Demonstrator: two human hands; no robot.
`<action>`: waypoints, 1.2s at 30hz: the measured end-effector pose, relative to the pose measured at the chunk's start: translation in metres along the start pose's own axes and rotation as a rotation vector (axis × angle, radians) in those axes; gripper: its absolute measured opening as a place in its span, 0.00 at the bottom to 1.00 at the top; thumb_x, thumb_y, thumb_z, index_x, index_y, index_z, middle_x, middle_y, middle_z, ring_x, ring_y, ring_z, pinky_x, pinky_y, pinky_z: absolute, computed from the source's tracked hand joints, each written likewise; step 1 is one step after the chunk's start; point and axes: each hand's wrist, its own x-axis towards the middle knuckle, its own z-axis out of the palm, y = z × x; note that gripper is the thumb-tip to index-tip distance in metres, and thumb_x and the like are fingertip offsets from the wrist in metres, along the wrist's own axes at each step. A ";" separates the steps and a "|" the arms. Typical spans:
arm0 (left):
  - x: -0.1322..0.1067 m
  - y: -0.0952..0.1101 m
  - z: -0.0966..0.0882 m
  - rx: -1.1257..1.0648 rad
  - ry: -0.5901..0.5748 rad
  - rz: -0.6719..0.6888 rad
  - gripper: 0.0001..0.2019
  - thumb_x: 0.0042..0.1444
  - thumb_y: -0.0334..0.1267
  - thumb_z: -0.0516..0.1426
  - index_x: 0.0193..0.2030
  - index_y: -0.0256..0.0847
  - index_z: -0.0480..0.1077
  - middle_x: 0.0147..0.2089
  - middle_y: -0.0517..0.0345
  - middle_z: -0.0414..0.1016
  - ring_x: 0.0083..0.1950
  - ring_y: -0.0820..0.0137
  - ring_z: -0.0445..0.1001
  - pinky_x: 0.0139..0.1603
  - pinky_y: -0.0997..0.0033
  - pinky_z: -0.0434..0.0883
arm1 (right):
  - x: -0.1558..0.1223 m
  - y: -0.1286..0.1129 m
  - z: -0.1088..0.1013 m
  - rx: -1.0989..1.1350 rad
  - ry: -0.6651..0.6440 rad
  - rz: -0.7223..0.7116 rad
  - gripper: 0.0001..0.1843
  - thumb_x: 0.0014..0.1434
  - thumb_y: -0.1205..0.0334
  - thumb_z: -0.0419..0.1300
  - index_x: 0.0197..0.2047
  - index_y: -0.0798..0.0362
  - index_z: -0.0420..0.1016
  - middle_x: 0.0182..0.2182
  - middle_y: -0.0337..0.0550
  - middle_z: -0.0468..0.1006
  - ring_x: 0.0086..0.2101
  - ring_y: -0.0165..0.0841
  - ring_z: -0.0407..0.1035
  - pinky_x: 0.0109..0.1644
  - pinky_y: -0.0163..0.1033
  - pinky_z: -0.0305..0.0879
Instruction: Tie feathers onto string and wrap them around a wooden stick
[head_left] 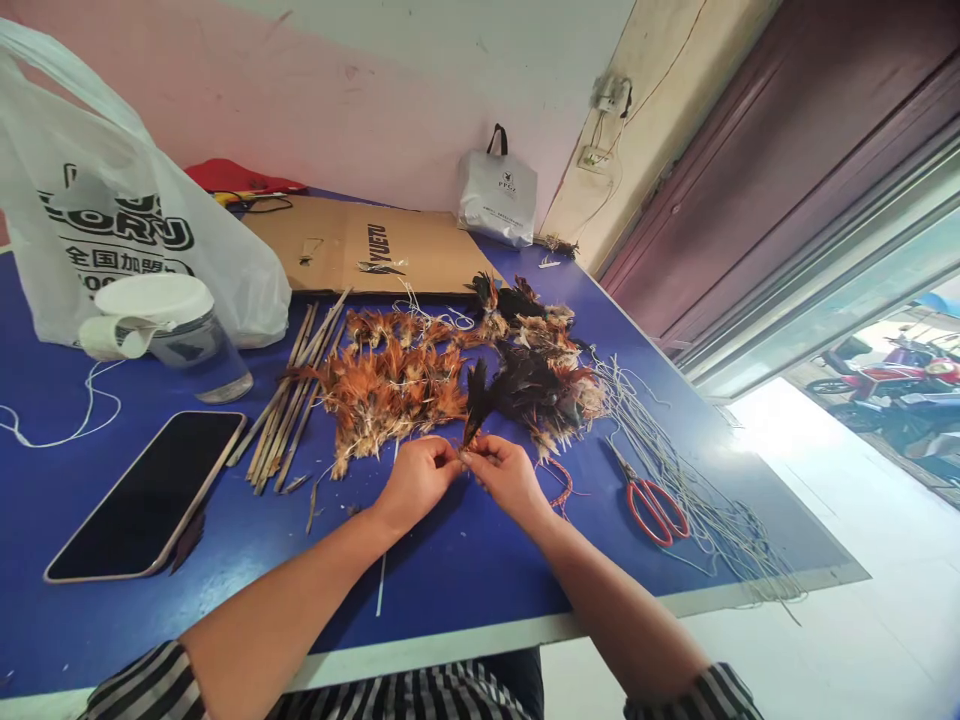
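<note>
My left hand [417,478] and my right hand [507,474] meet at the middle of the blue table [465,570], fingers pinched together on the base of a small bunch of dark feathers [475,398] that stands up from them. Just behind lies a heap of orange-brown feathers [390,385]. A heap of dark feathers [540,385] sits to its right. A bundle of thin sticks [292,400] lies left of the heaps. Loose pale strings [675,460] spread to the right.
Red-handled scissors [654,505] lie right of my right hand. A phone [150,490] lies face up at the left, near a jar with a white lid [176,330] and a white plastic bag [90,210]. Cardboard [360,250] and a small bag [497,195] sit at the back.
</note>
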 end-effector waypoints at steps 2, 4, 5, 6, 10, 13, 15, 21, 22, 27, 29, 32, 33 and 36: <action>-0.001 -0.003 0.002 -0.011 -0.014 0.018 0.09 0.49 0.39 0.58 0.22 0.37 0.69 0.23 0.60 0.70 0.27 0.72 0.66 0.30 0.73 0.62 | 0.002 0.000 0.000 -0.030 0.020 -0.025 0.11 0.49 0.55 0.60 0.25 0.55 0.68 0.15 0.32 0.62 0.18 0.24 0.54 0.21 0.31 0.50; -0.002 -0.004 0.004 -0.028 -0.041 0.014 0.08 0.48 0.40 0.58 0.26 0.37 0.71 0.25 0.58 0.72 0.28 0.71 0.67 0.30 0.73 0.63 | 0.004 -0.002 -0.001 -0.089 0.044 -0.064 0.10 0.49 0.57 0.60 0.24 0.55 0.69 0.17 0.33 0.64 0.19 0.24 0.55 0.22 0.31 0.51; -0.002 -0.004 0.005 -0.037 -0.051 0.005 0.09 0.48 0.41 0.58 0.28 0.37 0.72 0.26 0.58 0.72 0.28 0.71 0.67 0.30 0.73 0.63 | 0.005 -0.003 -0.001 -0.112 0.051 -0.079 0.10 0.49 0.57 0.60 0.24 0.55 0.69 0.17 0.34 0.65 0.20 0.24 0.55 0.22 0.31 0.51; -0.002 -0.003 0.005 -0.047 -0.058 -0.006 0.09 0.48 0.41 0.58 0.29 0.37 0.73 0.25 0.58 0.72 0.28 0.71 0.67 0.29 0.73 0.63 | 0.005 -0.004 -0.002 -0.124 0.049 -0.087 0.11 0.49 0.57 0.60 0.24 0.55 0.69 0.18 0.34 0.65 0.20 0.24 0.55 0.22 0.31 0.51; 0.004 0.004 -0.006 -0.069 -0.033 -0.060 0.10 0.49 0.40 0.57 0.23 0.37 0.71 0.20 0.60 0.69 0.23 0.72 0.66 0.25 0.74 0.62 | 0.004 -0.002 -0.003 -0.098 0.024 -0.104 0.14 0.53 0.52 0.58 0.33 0.55 0.72 0.18 0.35 0.65 0.19 0.25 0.56 0.22 0.31 0.52; 0.020 0.009 -0.033 -0.080 0.079 -0.090 0.09 0.47 0.41 0.58 0.29 0.37 0.71 0.22 0.60 0.72 0.24 0.72 0.69 0.26 0.74 0.64 | 0.006 0.007 -0.007 -0.099 0.038 -0.147 0.18 0.54 0.50 0.56 0.41 0.55 0.71 0.20 0.36 0.66 0.20 0.27 0.58 0.22 0.32 0.54; 0.036 0.008 -0.061 -0.007 0.177 -0.099 0.10 0.47 0.42 0.59 0.32 0.37 0.72 0.25 0.58 0.75 0.25 0.71 0.71 0.27 0.73 0.65 | 0.007 0.015 -0.011 -0.135 0.053 -0.181 0.17 0.55 0.50 0.55 0.42 0.54 0.70 0.21 0.37 0.67 0.21 0.27 0.60 0.23 0.33 0.56; 0.096 -0.011 -0.146 0.387 0.326 -0.253 0.13 0.45 0.47 0.59 0.26 0.37 0.73 0.25 0.53 0.76 0.28 0.67 0.73 0.28 0.73 0.65 | 0.008 0.022 -0.017 -0.254 0.082 -0.279 0.15 0.57 0.53 0.54 0.43 0.54 0.71 0.27 0.41 0.71 0.23 0.28 0.62 0.27 0.34 0.60; 0.108 -0.015 -0.156 0.439 0.331 -0.281 0.14 0.45 0.48 0.59 0.26 0.37 0.74 0.24 0.53 0.76 0.28 0.67 0.73 0.28 0.73 0.65 | 0.007 0.021 -0.017 -0.273 0.084 -0.297 0.15 0.57 0.54 0.54 0.43 0.54 0.71 0.28 0.41 0.71 0.23 0.28 0.62 0.27 0.34 0.60; 0.160 -0.036 -0.174 0.650 0.399 -0.439 0.15 0.45 0.51 0.59 0.28 0.39 0.75 0.31 0.50 0.78 0.34 0.61 0.75 0.31 0.68 0.65 | 0.004 0.016 -0.017 -0.390 0.070 -0.400 0.10 0.57 0.59 0.54 0.41 0.53 0.71 0.30 0.42 0.71 0.25 0.29 0.62 0.30 0.35 0.62; 0.174 -0.043 -0.173 0.676 0.417 -0.465 0.16 0.43 0.51 0.60 0.30 0.39 0.75 0.36 0.46 0.78 0.38 0.57 0.74 0.33 0.66 0.66 | 0.004 0.016 -0.018 -0.433 0.055 -0.430 0.09 0.58 0.60 0.54 0.41 0.52 0.71 0.30 0.42 0.71 0.25 0.29 0.62 0.30 0.36 0.62; 0.187 -0.053 -0.171 0.706 0.436 -0.520 0.18 0.42 0.50 0.61 0.34 0.37 0.75 0.41 0.41 0.76 0.43 0.54 0.74 0.35 0.63 0.67 | 0.007 0.018 -0.021 -0.480 0.029 -0.451 0.08 0.58 0.60 0.54 0.40 0.51 0.71 0.32 0.43 0.71 0.24 0.29 0.62 0.29 0.36 0.62; 0.189 -0.057 -0.171 0.715 0.443 -0.535 0.19 0.42 0.50 0.61 0.35 0.36 0.75 0.42 0.39 0.76 0.43 0.53 0.74 0.36 0.62 0.68 | 0.008 0.019 -0.022 -0.489 0.026 -0.451 0.08 0.58 0.60 0.53 0.39 0.51 0.71 0.33 0.44 0.71 0.24 0.29 0.62 0.29 0.36 0.62; 0.195 -0.068 -0.171 0.743 0.463 -0.560 0.21 0.42 0.50 0.62 0.37 0.34 0.74 0.43 0.34 0.74 0.46 0.50 0.73 0.37 0.59 0.68 | 0.010 0.018 -0.024 -0.506 0.019 -0.441 0.08 0.58 0.60 0.53 0.39 0.50 0.71 0.34 0.44 0.71 0.24 0.29 0.63 0.30 0.37 0.62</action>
